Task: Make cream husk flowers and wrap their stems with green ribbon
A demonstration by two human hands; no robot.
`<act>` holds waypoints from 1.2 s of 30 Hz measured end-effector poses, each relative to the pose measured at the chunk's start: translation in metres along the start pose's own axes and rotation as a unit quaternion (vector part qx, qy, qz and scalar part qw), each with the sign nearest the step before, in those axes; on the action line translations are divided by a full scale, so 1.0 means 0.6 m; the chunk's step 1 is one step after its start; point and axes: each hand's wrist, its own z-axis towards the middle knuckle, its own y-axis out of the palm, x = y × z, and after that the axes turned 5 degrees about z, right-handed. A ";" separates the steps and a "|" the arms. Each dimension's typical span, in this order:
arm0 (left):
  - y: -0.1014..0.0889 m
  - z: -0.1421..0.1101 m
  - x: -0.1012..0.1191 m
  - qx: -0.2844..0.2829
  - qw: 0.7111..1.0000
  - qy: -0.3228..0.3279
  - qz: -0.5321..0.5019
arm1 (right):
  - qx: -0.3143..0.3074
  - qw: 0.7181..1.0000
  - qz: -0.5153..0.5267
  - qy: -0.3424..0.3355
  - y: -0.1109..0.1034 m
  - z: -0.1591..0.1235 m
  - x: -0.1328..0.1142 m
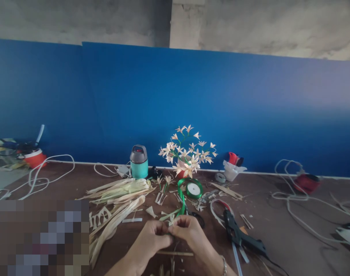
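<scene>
A small pale corn-husk flower (171,220) shows at the fingertips where my two hands meet, low in the middle of the head view. My left hand (153,238) is closed in a pinch at its base, and my right hand (190,234) pinches it from the other side. The part between the fingers is hidden. Just beyond my right hand, a loose green ribbon (182,205) comes down from its roll (193,189). Black-handled scissors (199,219) lie partly behind that hand. Bundled dry husks (126,191) spread to the left of my hands.
A pot of husk flowers (189,151) stands against the blue partition (192,96). Left of it is a turquoise jar (139,168). A black glue gun (242,237) lies to the right. White cables (290,197), a white cup (231,171) and husk scraps cover parts of the table.
</scene>
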 end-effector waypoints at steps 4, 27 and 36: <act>0.000 0.002 0.000 -0.003 1.000 -0.015 0.008 | -0.008 0.999 0.027 0.023 -0.002 0.001 0.003; -0.004 -0.008 -0.004 -0.110 0.970 -0.010 -0.218 | -0.173 0.960 0.200 0.088 -0.013 -0.018 -0.010; -0.011 -0.002 0.002 -0.075 0.995 0.026 -0.060 | -0.073 0.982 0.155 0.081 -0.008 -0.014 -0.005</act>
